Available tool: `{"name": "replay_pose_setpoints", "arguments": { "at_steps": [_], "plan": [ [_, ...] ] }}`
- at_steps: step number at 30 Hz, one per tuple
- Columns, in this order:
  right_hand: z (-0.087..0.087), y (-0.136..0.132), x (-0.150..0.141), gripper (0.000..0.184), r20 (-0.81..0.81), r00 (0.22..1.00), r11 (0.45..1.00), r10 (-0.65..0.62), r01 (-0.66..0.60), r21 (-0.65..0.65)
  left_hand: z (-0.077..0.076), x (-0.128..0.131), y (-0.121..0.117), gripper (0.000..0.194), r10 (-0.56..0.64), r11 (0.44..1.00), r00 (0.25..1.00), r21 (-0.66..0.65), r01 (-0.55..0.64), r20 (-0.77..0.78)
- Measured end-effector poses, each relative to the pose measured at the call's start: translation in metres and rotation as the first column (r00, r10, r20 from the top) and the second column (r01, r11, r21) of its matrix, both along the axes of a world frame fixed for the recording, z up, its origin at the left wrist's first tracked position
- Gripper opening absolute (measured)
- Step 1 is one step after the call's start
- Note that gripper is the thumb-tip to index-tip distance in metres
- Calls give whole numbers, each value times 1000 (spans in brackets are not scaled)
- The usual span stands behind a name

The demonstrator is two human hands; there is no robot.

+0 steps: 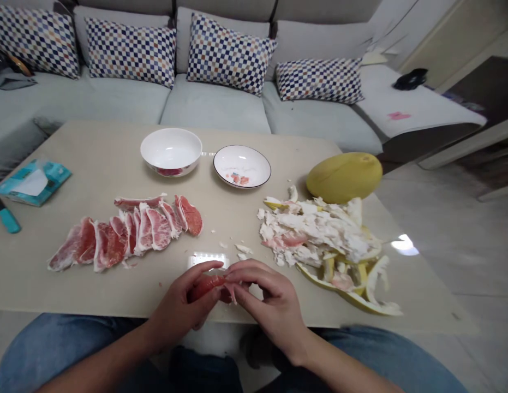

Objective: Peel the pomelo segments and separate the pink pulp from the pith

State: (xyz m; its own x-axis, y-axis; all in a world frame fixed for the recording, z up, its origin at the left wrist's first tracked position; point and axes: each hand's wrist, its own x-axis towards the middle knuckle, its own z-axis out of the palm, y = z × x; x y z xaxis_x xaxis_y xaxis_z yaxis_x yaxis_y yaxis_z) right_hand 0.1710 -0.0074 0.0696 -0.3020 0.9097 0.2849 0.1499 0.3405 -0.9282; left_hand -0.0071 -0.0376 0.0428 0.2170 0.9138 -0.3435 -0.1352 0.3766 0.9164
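In the head view, my left hand (188,300) holds a piece of red fruit (205,285) between its thumb and fingers. My right hand (274,297) seems to pinch some thin pink skin (232,295) at the right end of that piece. The fruit is low in the middle, by the near edge of the bench (94,174). More red pieces (149,229) lie in a row on the left. On the right, a heap of peel (319,229) sits next to a whole yellow fruit (344,177). Behind are a deep white bowl (172,146) and a white plate (242,157). To peel well, I think the left hand should hold softly, so the juicy part does not squash. The right hand should pinch only skin and pull slowly and low, along the fruit. If it sticks, I would loosen it with 1 thumb first.
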Motion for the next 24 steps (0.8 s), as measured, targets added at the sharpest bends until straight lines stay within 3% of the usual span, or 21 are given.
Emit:
{"name": "replay_pose_setpoints", "arguments": {
  "at_steps": [3,5,10,18,24],
  "plan": [
    [1,-1,-2,9,30,999,999,-11,10,51,0,-1,-1,32,-31,984,979,168,66,-203],
    [2,-5,-3,10,58,998,995,-14,8,100,-1,-1,-1,26,-21,981,970,183,68,-244],
    [2,-18,-5,25,142,986,951,84,-122,284,-3,-2,-3,27,40,998,992,63,-32,-118],
    [0,-26,-6,32,180,974,902,141,-201,382,-2,4,-5,26,68,997,997,-42,-67,26],
    [5,-46,-7,13,327,914,843,239,-363,398,3,1,7,22,134,991,990,4,-134,-33]
  ]
}}
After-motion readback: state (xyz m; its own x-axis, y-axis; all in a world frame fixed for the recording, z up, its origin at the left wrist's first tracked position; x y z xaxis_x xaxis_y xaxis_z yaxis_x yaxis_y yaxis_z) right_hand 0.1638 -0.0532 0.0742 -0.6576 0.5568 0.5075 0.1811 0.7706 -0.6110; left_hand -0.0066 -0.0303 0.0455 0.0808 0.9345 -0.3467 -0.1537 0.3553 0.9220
